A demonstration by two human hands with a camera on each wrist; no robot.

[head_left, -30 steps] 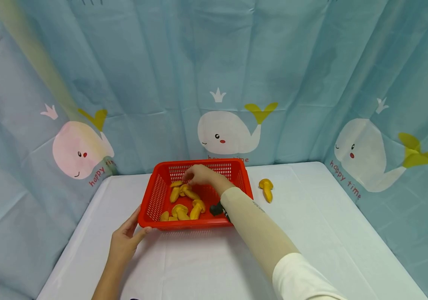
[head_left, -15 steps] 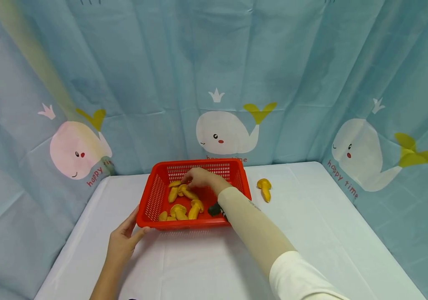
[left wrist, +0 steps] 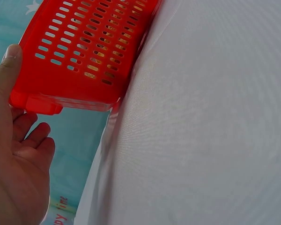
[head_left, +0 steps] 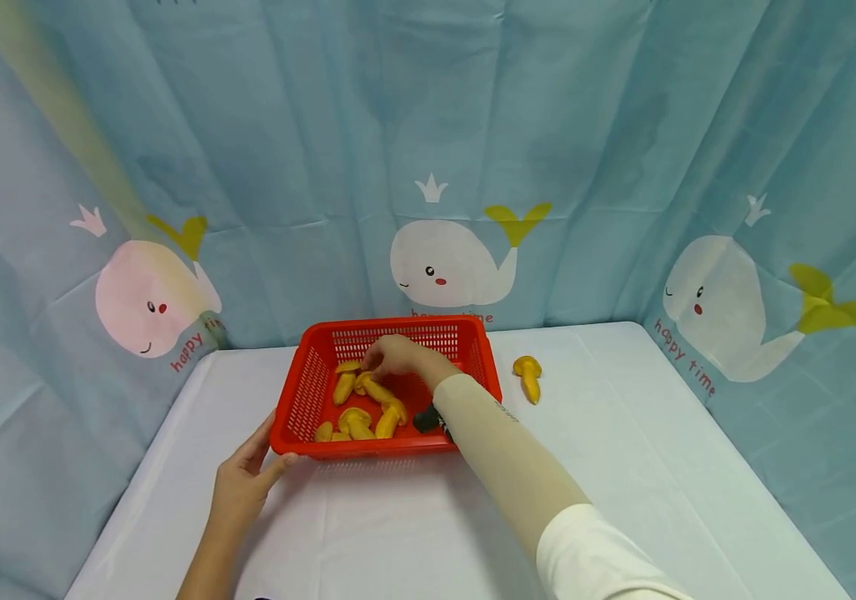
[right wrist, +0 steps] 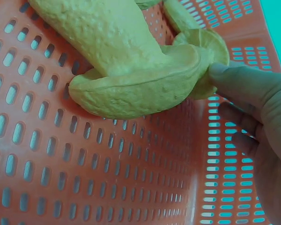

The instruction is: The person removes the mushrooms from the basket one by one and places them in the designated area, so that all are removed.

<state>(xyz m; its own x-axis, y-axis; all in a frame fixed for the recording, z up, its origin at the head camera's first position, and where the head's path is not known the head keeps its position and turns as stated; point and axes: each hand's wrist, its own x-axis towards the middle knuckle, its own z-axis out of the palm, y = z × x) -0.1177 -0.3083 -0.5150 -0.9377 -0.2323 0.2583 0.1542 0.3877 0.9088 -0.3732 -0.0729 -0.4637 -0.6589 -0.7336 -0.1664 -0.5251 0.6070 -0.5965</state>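
A red perforated plastic basket [head_left: 370, 450] stands on the white-covered table, with several yellow toy mushrooms inside. At its near left corner my left hand [head_left: 240, 487] grips the rim, thumb on the near side and fingers on the left side. My right hand [head_left: 395, 357] reaches into the basket and pinches a yellow mushroom [head_left: 377, 388] by its cap end. In the right wrist view the thumb presses on that mushroom's cap [right wrist: 213, 44], and the other fingers curl behind it. A larger-looking mushroom [right wrist: 131, 89] lies closer to the camera there.
Another yellow mushroom [head_left: 528, 379] lies on the table, right of the basket. A dark object [head_left: 426, 419] shows by the right forearm, over the basket's near right part. A light blue curtain with whale prints [head_left: 458, 265] hangs behind the table and along both sides.
The mushroom under my right hand has shifted slightly toward the near side, its stem now meeting the mushroom in front of it. My left hand stays on the basket corner.
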